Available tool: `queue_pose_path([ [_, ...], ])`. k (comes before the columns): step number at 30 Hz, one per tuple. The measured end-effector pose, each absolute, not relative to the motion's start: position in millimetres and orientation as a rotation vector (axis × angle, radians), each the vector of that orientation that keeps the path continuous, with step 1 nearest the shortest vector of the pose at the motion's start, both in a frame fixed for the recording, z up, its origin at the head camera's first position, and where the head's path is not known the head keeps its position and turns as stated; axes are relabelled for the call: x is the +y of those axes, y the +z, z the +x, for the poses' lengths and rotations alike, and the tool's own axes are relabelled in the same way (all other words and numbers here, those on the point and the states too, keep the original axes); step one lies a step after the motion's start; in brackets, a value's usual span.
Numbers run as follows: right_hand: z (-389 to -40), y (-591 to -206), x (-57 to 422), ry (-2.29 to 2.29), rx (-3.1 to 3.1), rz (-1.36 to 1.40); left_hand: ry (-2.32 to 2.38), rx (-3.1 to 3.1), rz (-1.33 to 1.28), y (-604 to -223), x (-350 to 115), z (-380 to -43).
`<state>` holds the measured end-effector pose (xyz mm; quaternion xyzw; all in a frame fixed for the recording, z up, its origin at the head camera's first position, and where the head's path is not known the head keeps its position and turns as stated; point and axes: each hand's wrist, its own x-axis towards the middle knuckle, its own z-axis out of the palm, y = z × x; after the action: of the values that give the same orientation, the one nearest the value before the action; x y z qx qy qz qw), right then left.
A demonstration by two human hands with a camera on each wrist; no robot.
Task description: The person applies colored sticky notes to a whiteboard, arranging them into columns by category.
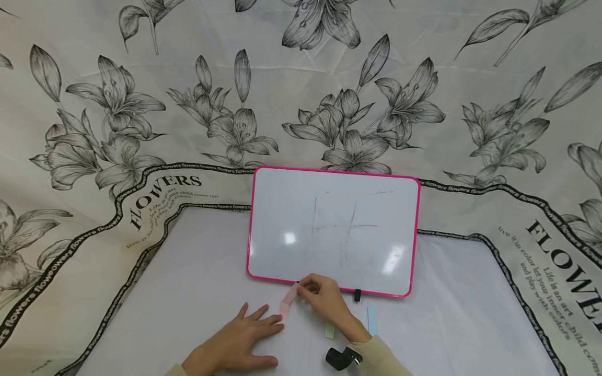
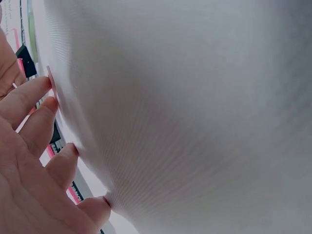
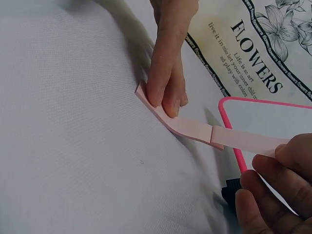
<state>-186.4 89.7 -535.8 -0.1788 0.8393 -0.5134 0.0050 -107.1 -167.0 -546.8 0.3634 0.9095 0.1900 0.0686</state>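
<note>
A: Begin with the largest item. What carries the rest?

B: A white surface [image 1: 174, 292]. A printed sheet [image 1: 263, 89] with flower drawings lies beyond its far edge.

A: Next item?

B: A whiteboard [image 1: 291, 258] with a pink frame. In the head view it overlaps the middle of the surface's far edge. Thin reddish lines mark its face.

A: State the condition of both hands.

B: The left hand [image 1: 242, 337] is spread and grasps nothing; its fingertips press on the pink strip [image 3: 192, 127]. The right hand [image 1: 324, 298] pinches the strip's other end between thumb and fingers.

A: Locate that strip.

B: Between the surface's left and right edges, just below the whiteboard's lower edge and left of that edge's middle. It shows two overlapping lengths, bent where the left hand presses.

A: Remaining items?

B: A glossy black object [image 1: 339, 359] rests just beside the right sleeve [image 1: 383, 360]; its kind cannot be told. A blue strip [image 1: 372, 319] lies near the right forearm, toward the surface's right edge. A green strip [image 1: 330, 330], partly covered, sits beside the right wrist. Smallest is a black tab [image 1: 357, 295] at the whiteboard's lower edge.
</note>
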Motion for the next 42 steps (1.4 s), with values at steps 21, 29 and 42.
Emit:
queue_pose_path([
  [21, -194.7, -525.8, 101.6, -1.641, 2.652, -0.499, 0.619, 2.735, 1.114, -548.9, -163.5, -107.4],
  [29, -202.2, -506.8, 111.9, -1.717, 2.626, -0.436, 0.587, 2.733, 1.131, -549.3, -164.4, -108.0],
  [42, -222.5, -461.9, 122.0, -1.575, 2.723, -0.588, 0.588, 2.729, 1.082, -551.9, -164.7, -106.7],
])
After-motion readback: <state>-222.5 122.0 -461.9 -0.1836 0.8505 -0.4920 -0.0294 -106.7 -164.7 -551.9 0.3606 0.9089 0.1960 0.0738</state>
